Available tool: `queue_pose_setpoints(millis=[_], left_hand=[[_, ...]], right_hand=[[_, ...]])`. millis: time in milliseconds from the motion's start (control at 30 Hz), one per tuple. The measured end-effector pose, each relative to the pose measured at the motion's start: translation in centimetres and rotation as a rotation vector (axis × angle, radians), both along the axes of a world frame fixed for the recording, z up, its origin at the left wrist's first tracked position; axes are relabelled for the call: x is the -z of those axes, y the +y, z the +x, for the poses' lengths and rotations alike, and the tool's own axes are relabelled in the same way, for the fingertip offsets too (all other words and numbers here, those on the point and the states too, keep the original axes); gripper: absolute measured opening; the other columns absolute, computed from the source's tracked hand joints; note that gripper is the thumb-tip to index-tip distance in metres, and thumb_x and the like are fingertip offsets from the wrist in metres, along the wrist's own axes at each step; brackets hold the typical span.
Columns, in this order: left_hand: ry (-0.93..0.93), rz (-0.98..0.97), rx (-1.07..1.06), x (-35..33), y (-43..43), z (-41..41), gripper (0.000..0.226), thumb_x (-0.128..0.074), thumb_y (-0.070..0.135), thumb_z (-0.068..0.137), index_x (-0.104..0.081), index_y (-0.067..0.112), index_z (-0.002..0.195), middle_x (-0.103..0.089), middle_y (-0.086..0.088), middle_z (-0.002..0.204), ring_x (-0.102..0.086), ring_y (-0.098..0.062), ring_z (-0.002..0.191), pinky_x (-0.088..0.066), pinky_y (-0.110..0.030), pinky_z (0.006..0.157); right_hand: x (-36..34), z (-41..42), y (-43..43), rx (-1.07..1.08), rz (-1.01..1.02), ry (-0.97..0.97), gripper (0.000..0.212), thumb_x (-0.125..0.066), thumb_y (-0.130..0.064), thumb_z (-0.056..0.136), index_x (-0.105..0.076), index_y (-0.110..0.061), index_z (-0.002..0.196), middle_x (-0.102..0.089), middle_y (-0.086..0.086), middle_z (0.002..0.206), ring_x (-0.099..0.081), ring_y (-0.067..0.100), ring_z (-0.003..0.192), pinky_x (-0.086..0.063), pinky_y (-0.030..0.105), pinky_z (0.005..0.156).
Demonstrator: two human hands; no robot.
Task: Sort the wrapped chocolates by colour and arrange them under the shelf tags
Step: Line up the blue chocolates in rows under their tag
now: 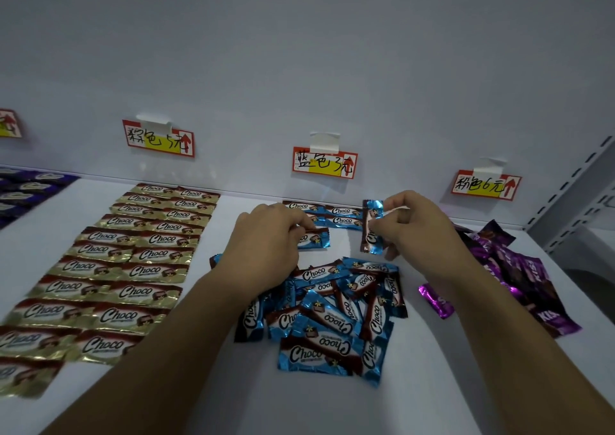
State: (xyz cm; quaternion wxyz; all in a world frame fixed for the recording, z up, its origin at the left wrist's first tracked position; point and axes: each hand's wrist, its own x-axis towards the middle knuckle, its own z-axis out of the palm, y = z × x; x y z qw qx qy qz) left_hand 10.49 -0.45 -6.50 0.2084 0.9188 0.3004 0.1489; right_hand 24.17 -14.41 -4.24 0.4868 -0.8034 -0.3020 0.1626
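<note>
The left hand [266, 238] is curled, its fingertips pinching the left end of a blue bar [316, 239] that lies level and low over the shelf [299, 411]. Whether the bar rests on the surface I cannot tell. Just to its right, the right hand [419, 225] pinches an upright bar [372, 228], also blue, between thumb and fingers, its long side standing vertical above the shelf.

Behind both bars, against the shelf's back edge, sits a short blue row [336, 215] of the same chocolates laid flat, label up. It lies directly below the middle tag [324, 163], a red-bordered slip with handwritten characters and a red arrow, taped to the back wall [299, 51].

Nearer the front edge, between the two forearms, is a loose blue heap [332, 314], its wrappers overlapping at all angles.

Over the left half of the shelf, gold bars [116, 268] lie in two neat columns running from back edge to front edge, below the left tag [159, 138]. Beyond them, at the far left, are dark purple bars [30, 188], and above these a cut-off tag [8, 123].

On the right side, partly hidden by the right forearm, a purple heap [519, 278] is jumbled below the right tag [486, 185]. A grey slotted post [572, 185] rises at the shelf's right end.
</note>
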Motion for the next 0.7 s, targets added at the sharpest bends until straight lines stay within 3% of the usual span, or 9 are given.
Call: queue_pose_setpoints(millis=[67,133,200,267,367,467,600,700], left_hand=[[0.042,0.080,0.012,0.2,0.3,0.4,0.027,-0.043,0.029,0.101,-0.061,0.037,0.118,-0.058,0.005,0.125,-0.046,-0.016,0.114,-0.035,-0.037,0.100],[0.045,0.157,0.008,0.2,0.4,0.6,0.027,-0.045,0.032,0.100,-0.058,0.037,0.123,-0.054,0.006,0.128,-0.043,-0.016,0.117,-0.032,-0.036,0.100],[0.036,0.228,0.006,-0.2,0.4,0.4,0.029,-0.046,0.034,0.099,-0.054,0.038,0.127,-0.051,0.008,0.131,-0.040,-0.015,0.120,-0.030,-0.035,0.100],[0.050,0.281,0.036,-0.5,0.4,-0.2,0.028,-0.045,0.036,0.099,-0.054,0.040,0.125,-0.052,0.009,0.128,-0.042,-0.014,0.119,-0.029,-0.036,0.100],[0.114,0.261,0.107,-0.6,0.0,-1.1,0.025,-0.043,0.041,0.098,-0.059,0.040,0.118,-0.055,0.009,0.123,-0.045,-0.013,0.114,-0.031,-0.037,0.099],[0.207,0.228,0.152,-0.4,-0.4,-1.1,0.030,-0.041,0.043,0.099,-0.056,0.040,0.125,-0.050,0.007,0.129,-0.042,-0.014,0.116,-0.032,-0.037,0.100],[0.226,0.213,0.145,-0.3,-0.4,-0.9,0.034,-0.040,0.046,0.098,-0.050,0.038,0.130,-0.045,0.006,0.133,-0.039,-0.015,0.120,-0.033,-0.037,0.102],[0.225,0.214,0.145,-0.2,-0.4,-0.9,0.035,-0.038,0.046,0.098,-0.049,0.038,0.131,-0.045,0.007,0.133,-0.038,-0.014,0.121,-0.031,-0.037,0.103]], right_hand=[[0.4,-0.1,0.1,-0.005,-0.015,-0.016,0.028,-0.066,-0.010,0.087,-0.059,-0.025,0.110,-0.068,0.010,0.079,-0.061,0.009,0.055,-0.055,0.028,0.056],[0.7,-0.3,0.4,-0.001,-0.045,-0.081,0.017,-0.067,-0.011,0.086,-0.065,-0.024,0.097,-0.068,0.004,0.071,-0.060,0.003,0.053,-0.051,0.023,0.051],[1.0,-0.4,0.7,0.031,-0.047,-0.112,0.010,-0.071,-0.011,0.082,-0.065,-0.018,0.081,-0.068,0.004,0.067,-0.066,0.012,0.062,-0.056,0.031,0.060],[1.4,-0.5,0.9,0.074,-0.052,-0.130,0.014,-0.074,-0.012,0.079,-0.062,-0.016,0.074,-0.068,0.005,0.065,-0.069,0.022,0.070,-0.057,0.038,0.067],[2.0,-0.4,1.1,0.150,-0.075,-0.196,0.020,-0.077,-0.020,0.077,-0.059,-0.019,0.069,-0.065,-0.001,0.060,-0.069,0.020,0.066,-0.057,0.039,0.066],[2.4,-0.6,1.6,0.197,-0.176,-0.299,0.022,-0.074,-0.031,0.078,-0.057,-0.022,0.069,-0.064,-0.005,0.064,-0.065,0.015,0.066,-0.056,0.041,0.067],[1.0,-0.7,1.0,0.145,-0.404,-0.434,0.031,-0.062,-0.052,0.086,-0.057,-0.025,0.072,-0.062,-0.009,0.072,-0.056,0.007,0.069,-0.048,0.031,0.065],[-0.3,-0.6,-0.5,-0.021,-0.386,-0.538,0.010,-0.064,-0.042,0.088,-0.062,-0.033,0.085,-0.063,-0.013,0.086,-0.056,0.006,0.079,-0.049,0.031,0.073]])
